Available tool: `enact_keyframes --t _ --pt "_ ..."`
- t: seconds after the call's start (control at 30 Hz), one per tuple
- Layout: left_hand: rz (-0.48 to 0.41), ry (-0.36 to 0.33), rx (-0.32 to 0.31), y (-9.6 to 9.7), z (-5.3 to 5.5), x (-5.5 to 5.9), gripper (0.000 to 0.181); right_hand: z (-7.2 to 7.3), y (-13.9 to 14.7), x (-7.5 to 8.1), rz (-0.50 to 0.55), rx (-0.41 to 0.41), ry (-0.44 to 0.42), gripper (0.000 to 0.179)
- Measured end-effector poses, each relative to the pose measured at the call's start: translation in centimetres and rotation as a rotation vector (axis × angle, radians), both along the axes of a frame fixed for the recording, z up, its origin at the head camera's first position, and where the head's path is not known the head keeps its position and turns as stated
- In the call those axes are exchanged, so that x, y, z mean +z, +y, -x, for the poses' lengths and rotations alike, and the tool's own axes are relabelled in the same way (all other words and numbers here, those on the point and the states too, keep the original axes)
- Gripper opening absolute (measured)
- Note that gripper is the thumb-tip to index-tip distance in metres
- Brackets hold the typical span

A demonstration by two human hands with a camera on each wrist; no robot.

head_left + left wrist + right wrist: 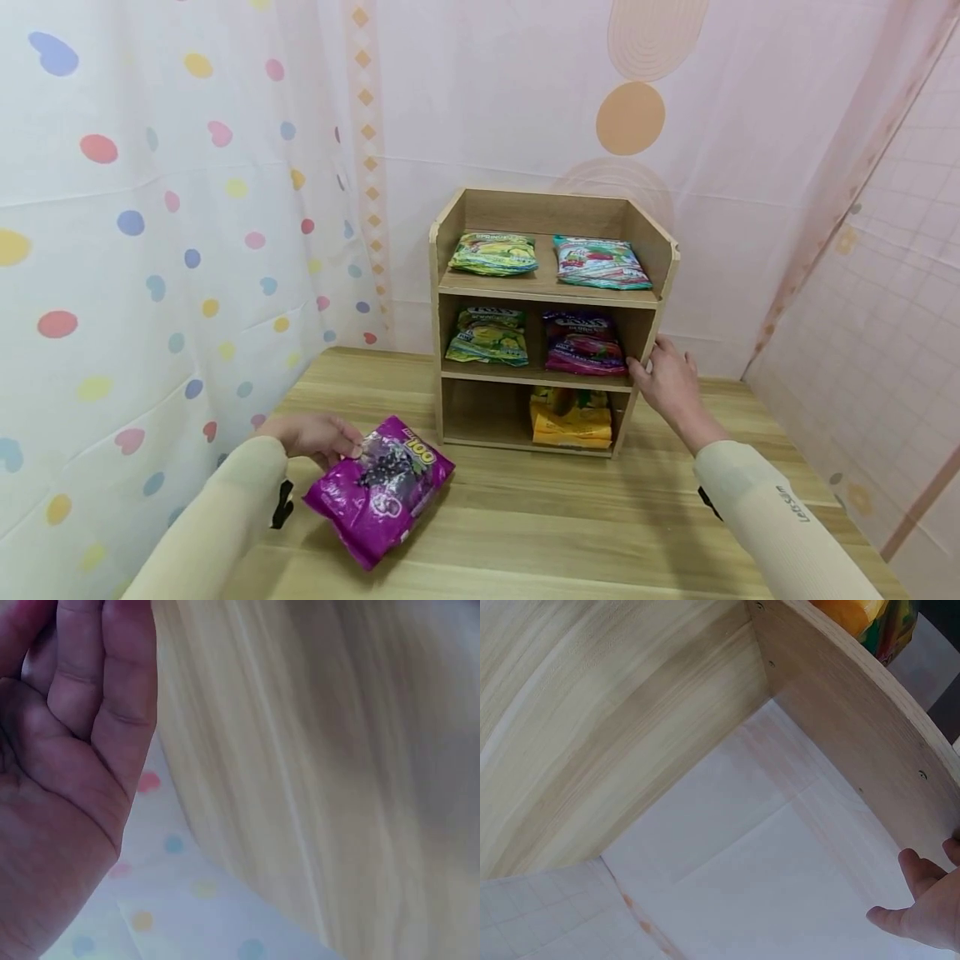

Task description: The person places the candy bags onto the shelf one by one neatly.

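My left hand (318,437) pinches the upper left edge of a purple candy bag (386,492) with dark grapes printed on it. The bag tilts just over the front left of the table. In the left wrist view the palm and curled fingers (124,667) show, with the bag mostly out of frame. At the right side of a small wooden shelf (547,292), my right hand (671,387) holds the side panel's front edge, thumb in front and fingers along the outside. The right wrist view shows its fingertips (911,862) against that panel (855,720).
A green-yellow bag (493,254) and a teal bag (602,262) lie on the top level. Another green-yellow bag (489,336) and a dark purple bag (583,343) sit in the middle. Bottom right holds a yellow bag (572,417). Patterned curtains (202,208) surround the table (555,517).
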State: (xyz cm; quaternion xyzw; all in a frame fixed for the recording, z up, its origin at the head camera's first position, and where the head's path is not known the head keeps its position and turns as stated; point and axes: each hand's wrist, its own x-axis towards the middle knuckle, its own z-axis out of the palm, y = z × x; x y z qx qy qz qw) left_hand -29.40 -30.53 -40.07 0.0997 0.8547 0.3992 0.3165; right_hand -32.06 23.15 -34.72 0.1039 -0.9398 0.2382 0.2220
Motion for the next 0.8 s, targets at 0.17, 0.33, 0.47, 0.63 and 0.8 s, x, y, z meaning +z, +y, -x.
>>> enact_keyframes --t 0.17,0.33,0.47,0.63,0.8 --pt "-0.057 0.027 -0.072 2.8 0.3 0.3 0.017 -0.1 0.0 0.0 -0.001 -0.004 -0.011 0.037" --pt "-0.140 0.086 -0.070 5.5 0.6 0.2 0.019 -0.1 0.0 0.1 0.004 0.003 -0.006 0.036" --pt "-0.238 0.130 -0.037 7.4 0.9 -0.5 0.020 -0.1 0.1 0.0 0.008 -0.002 -0.003 0.037" --pt "-0.352 0.188 0.069 9.9 0.9 -1.7 0.026 0.0 0.0 -0.1 -0.003 -0.008 -0.003 0.038" --pt "-0.438 0.260 0.242 12.4 0.5 -3.1 0.033 0.2 0.1 -0.2 -0.009 -0.014 0.004 0.038"
